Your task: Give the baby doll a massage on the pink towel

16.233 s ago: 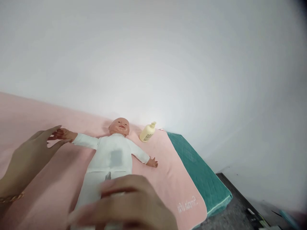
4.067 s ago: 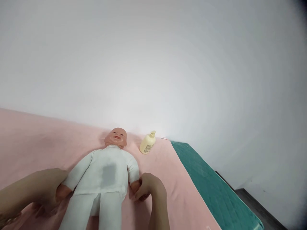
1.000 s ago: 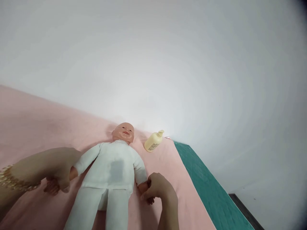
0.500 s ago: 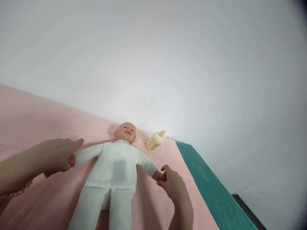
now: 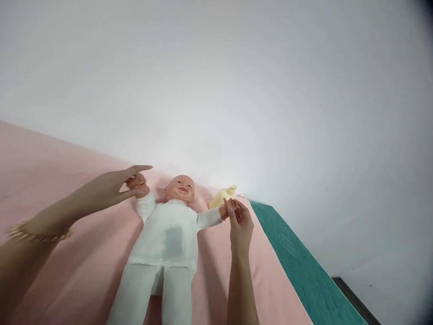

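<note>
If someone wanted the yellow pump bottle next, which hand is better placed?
Probably the right hand: it looks close to the pump bottle, though it holds one hand of the baby doll. The left hand is at the doll's other arm, farther off.

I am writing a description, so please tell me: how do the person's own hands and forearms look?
The left hand and right hand are ungloved, and the forearms show no sleeves. A gold-coloured bracelet circles the left wrist; the right shows none.

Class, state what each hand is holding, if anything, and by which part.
The doll: the left hand holds one doll hand, the right hand the other.
</note>
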Motion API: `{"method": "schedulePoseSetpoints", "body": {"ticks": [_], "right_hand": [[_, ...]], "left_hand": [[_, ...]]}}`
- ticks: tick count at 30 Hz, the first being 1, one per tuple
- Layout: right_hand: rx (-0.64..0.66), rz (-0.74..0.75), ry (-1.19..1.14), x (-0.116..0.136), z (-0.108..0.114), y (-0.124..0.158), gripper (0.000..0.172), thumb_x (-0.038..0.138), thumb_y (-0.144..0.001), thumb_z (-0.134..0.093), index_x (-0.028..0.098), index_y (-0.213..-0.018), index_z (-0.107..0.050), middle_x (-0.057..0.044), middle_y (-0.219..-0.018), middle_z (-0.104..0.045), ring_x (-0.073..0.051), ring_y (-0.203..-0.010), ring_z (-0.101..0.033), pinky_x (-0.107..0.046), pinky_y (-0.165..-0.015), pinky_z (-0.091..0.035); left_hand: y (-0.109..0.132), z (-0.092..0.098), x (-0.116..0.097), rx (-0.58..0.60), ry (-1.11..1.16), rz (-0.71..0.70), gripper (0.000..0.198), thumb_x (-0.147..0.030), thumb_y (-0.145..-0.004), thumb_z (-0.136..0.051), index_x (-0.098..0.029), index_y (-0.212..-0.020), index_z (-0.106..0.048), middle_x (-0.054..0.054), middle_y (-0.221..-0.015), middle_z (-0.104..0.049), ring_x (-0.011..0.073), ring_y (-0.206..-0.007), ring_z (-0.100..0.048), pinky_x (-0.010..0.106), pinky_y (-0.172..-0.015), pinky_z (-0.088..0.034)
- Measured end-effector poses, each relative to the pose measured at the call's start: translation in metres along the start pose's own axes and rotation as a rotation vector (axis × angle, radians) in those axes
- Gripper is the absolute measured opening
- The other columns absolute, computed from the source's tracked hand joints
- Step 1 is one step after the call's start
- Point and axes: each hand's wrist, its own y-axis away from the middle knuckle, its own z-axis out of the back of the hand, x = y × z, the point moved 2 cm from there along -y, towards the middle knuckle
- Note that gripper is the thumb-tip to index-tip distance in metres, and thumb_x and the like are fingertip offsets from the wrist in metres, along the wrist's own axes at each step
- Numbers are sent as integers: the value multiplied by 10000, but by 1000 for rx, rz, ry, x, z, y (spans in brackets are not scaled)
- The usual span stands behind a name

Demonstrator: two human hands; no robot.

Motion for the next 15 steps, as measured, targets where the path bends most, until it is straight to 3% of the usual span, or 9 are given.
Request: {"method": "schedulePoseSetpoints", "body": {"ticks": [3,8,12,15], "right_hand": [[93,-79,-160,-25,-23,-19,590,514,-737,-745,125,-1173,-665,-152,-1217,-715,-306,-1199,-644,-442,-1030,-509],[200,-207,-129,-53,-54,-37,455,473,-915,-642,138,-1222,-638,-134,-1268,-669,-265,-1159,-648,-460,-983,-534],[235,-201,-88,-56,-72,-28,355,382,-965,-621,173,-1251,-600,-88,-1261,-620,-232,-1083,-643,-439,-915,-561],[249,-210,-70,-58,-83,-14,356,399,-970,-607,173,-1245,-603,-86,-1239,-630,-226,-1051,-650,-423,-889,-572]], "left_hand": [[-9,-15,2,-39,101,41,682,-571,-803,-587,-304,-1420,-465,40,-1244,-655,276,-1111,-616,342,-926,-461],[-19,-40,27,-205,449,167,649,-496,-815,-657,-229,-1385,-500,90,-1368,-605,280,-1239,-568,376,-1072,-435],[-26,-56,55,-102,577,244,671,-574,-877,-595,-187,-1416,-498,117,-1396,-594,277,-1261,-577,340,-1007,-510],[-31,-64,75,18,637,281,653,-638,-824,-638,-162,-1270,-618,122,-1290,-664,298,-1169,-638,327,-885,-576]]}}
